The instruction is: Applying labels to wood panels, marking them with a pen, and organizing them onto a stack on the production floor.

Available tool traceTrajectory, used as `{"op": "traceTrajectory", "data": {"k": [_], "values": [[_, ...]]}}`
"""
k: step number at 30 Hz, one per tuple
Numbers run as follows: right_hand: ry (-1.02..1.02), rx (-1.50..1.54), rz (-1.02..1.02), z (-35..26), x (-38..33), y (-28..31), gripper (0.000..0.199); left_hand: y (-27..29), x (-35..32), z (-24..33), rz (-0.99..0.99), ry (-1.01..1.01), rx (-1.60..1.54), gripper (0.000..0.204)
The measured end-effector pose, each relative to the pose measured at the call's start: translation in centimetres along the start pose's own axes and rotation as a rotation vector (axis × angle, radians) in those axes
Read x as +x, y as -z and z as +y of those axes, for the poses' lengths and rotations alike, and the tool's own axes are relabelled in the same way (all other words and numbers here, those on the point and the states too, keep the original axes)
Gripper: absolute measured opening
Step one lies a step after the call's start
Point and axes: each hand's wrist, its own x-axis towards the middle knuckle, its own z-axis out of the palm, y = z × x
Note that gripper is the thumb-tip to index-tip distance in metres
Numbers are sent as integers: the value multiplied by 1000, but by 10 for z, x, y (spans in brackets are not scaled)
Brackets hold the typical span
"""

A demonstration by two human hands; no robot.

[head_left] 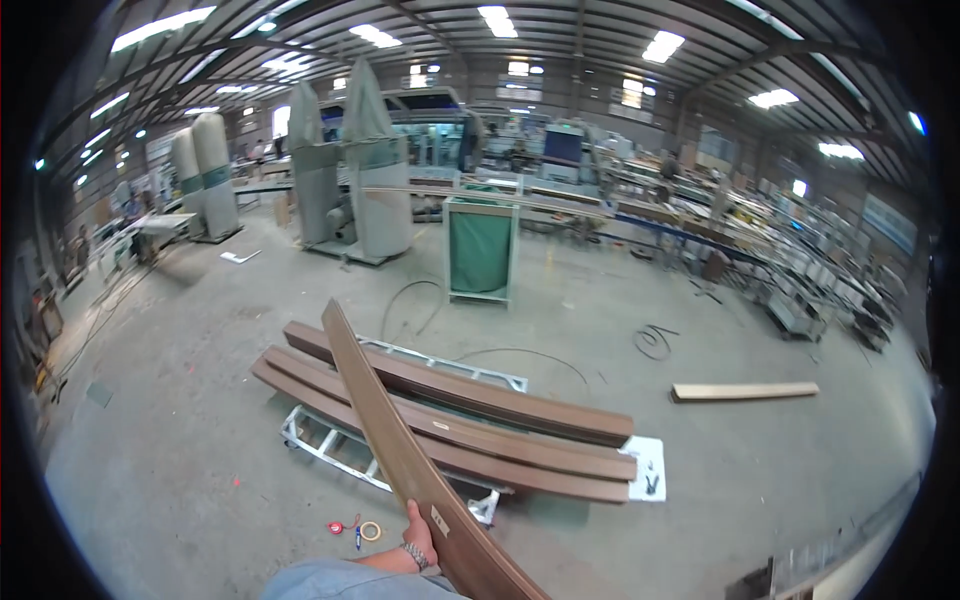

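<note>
Board (400,440), long and brown, runs from the lower edge up and away over the floor, its far end above the stacked boards (450,420). The left hand (420,535) grips its left edge near the bottom, fingers wrapped behind it, thumb side toward the camera. The right hand is out of view. The stack lies across a metal cart (330,440). A tape roll (370,531) sits on the floor (180,440) just left of the hand. A pale plank (745,391) lies well apart to the right.

Large workshop hall, grey concrete floor (180,440), arched metal roof (560,45) with strip lights, green bin (480,250), dust collectors (360,160)
</note>
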Motion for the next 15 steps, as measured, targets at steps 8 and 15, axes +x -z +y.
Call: {"op": "traceTrajectory", "data": {"k": [8, 15], "values": [[-310, 89, 684, 543, -431, 168, 51, -34, -187, -53, -597, 84, 299, 90], [-893, 236, 1012, 629, -696, 212, 64, -95, -270, -199, -726, 41, 672, 85]]}}
